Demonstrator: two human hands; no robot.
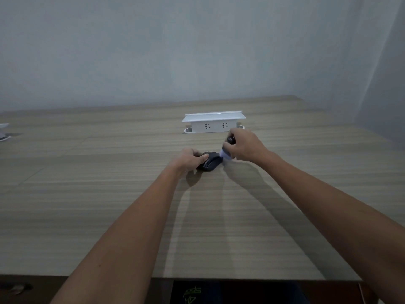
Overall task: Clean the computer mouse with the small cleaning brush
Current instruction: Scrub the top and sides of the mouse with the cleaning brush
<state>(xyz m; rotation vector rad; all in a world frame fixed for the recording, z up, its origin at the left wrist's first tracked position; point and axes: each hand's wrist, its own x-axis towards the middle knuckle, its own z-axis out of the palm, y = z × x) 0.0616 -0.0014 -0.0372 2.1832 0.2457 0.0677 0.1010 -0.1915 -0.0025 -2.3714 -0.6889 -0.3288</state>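
A dark computer mouse (210, 163) lies on the wooden desk (109, 194), past the middle. My left hand (189, 160) grips its left side, thumb on top. My right hand (245, 145) is closed around a small cleaning brush (225, 153) with a dark handle end poking up above the fingers. The brush's pale bristles touch the mouse's right front edge. Most of the brush handle is hidden in my fist.
A white pop-up socket box (213, 122) stands on the desk just behind the hands. A white object (4, 132) is cut off at the far left edge. A grey wall rises behind the desk. The desk's near edge runs below my forearms.
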